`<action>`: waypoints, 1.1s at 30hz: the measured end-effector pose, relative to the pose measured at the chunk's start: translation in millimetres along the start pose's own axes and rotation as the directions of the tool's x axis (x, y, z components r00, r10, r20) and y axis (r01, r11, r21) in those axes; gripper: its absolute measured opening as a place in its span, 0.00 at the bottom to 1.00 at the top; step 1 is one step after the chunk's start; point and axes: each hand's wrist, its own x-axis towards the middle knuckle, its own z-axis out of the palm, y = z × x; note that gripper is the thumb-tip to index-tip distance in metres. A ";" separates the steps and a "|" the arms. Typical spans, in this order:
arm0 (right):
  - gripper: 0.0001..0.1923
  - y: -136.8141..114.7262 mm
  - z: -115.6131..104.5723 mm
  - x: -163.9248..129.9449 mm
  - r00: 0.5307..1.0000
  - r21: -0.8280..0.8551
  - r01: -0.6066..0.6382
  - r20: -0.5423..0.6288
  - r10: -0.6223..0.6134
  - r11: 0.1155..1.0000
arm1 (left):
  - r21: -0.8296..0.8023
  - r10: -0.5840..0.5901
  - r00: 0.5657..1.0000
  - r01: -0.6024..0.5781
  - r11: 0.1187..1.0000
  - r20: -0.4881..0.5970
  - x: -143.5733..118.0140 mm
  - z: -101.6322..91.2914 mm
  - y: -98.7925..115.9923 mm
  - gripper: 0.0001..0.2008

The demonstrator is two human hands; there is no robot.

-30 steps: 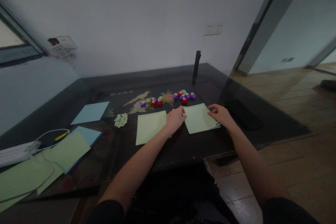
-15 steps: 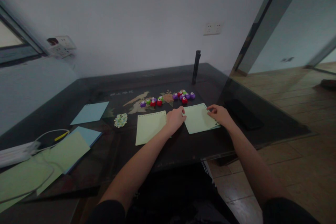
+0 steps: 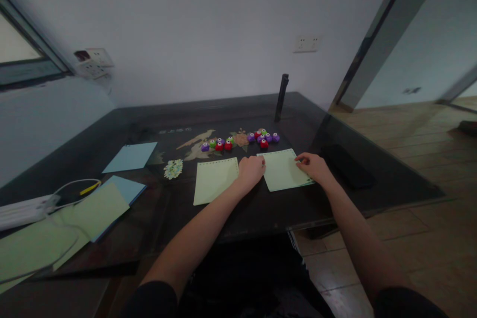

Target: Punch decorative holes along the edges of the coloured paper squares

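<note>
Little moves since the earlier frame except the view, slightly. On the dark table (image 3: pixel 175 208), a perforated pale-green sheet (image 3: pixel 283 173) lies beside its twin (image 3: pixel 215 178), at nine o'clock; both are laid out, what remains doesn't show. Left hand (image 3: pixel 252 169) and right hand (image 3: pixel 314 167) are apart at the first's ten and two o'clock, grips unclear. Eyed toys (image 3: pixel 264 144) sit toward twelve.

Papers (image 3: pixel 283 171) on table (image 3: pixel 175 218), toys (image 3: pixel 264 144) behind

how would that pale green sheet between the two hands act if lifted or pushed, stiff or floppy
The sheet would probably bend if lifted by one corner, as it looks like thin paper. That thinness also suggests little weight. Pushed, it may slide easily, since it lies flat on a shiny table.
</note>
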 end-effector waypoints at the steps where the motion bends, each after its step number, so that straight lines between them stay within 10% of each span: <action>1: 0.09 0.6 0.3 -0.1 1.000 -0.014 0.018 -0.021 -0.018 1.000 | 0.013 0.010 1.000 -0.010 1.000 0.001 -0.8 -0.7 1.2 0.10; 9: 0.10 -11.3 -9.6 -2.0 0.985 0.118 0.073 -0.164 -0.054 0.990 | -0.179 0.149 0.986 -0.160 0.971 -0.071 -19.8 -41.4 -12.6 0.14; 20: 0.06 -140.0 6.0 -6.2 0.884 0.303 0.442 0.015 -0.468 0.845 | -0.105 0.039 0.941 -0.079 0.991 -0.337 -67.6 -51.8 -171.9 0.12; 33: 0.23 -182.6 84.8 8.0 0.772 -0.196 0.622 0.318 -0.551 0.758 | 0.028 0.037 0.986 -0.033 0.999 -0.164 -68.6 -29.6 -181.0 0.24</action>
